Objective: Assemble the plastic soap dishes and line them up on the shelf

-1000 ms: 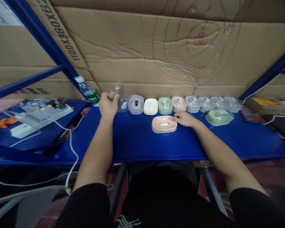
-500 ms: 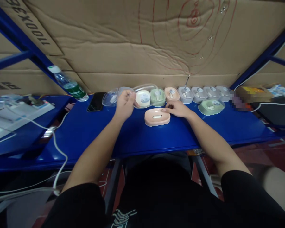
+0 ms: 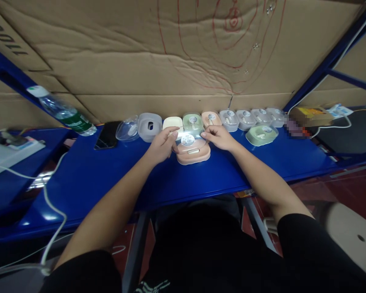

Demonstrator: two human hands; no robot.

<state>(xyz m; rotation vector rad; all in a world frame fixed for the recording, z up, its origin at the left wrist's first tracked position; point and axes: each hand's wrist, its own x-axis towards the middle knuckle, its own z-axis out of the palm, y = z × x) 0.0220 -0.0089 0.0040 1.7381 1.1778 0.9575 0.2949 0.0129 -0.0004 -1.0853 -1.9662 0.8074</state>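
Note:
A clear plastic lid with a round sticker [image 3: 188, 140] is held between my two hands, tilted over the pink soap dish [image 3: 195, 158] on the blue table. My left hand [image 3: 161, 147] pinches its left edge, and my right hand [image 3: 220, 138] grips the right edge. The dish's slotted inner tray shows below the lid. Just behind stand a cream soap dish [image 3: 172, 122], a green lidded one [image 3: 192, 120] and a peach lidded one [image 3: 211, 118]. A grey dish without a lid [image 3: 146, 127] and a loose clear lid [image 3: 126, 130] lie left of them.
Several grey lidded dishes [image 3: 245, 120] line the back right, with another green dish [image 3: 261, 135] before them. A black phone [image 3: 107, 135] and a leaning water bottle [image 3: 64, 114] are at the left. Cardboard [image 3: 125, 73] walls the back; a white cable [image 3: 53, 215] hangs at left.
The clear lid has moved right and toward me in my left hand, from near the cream dish to over the pink dish. My right hand has left the pink dish and taken the lid's other side.

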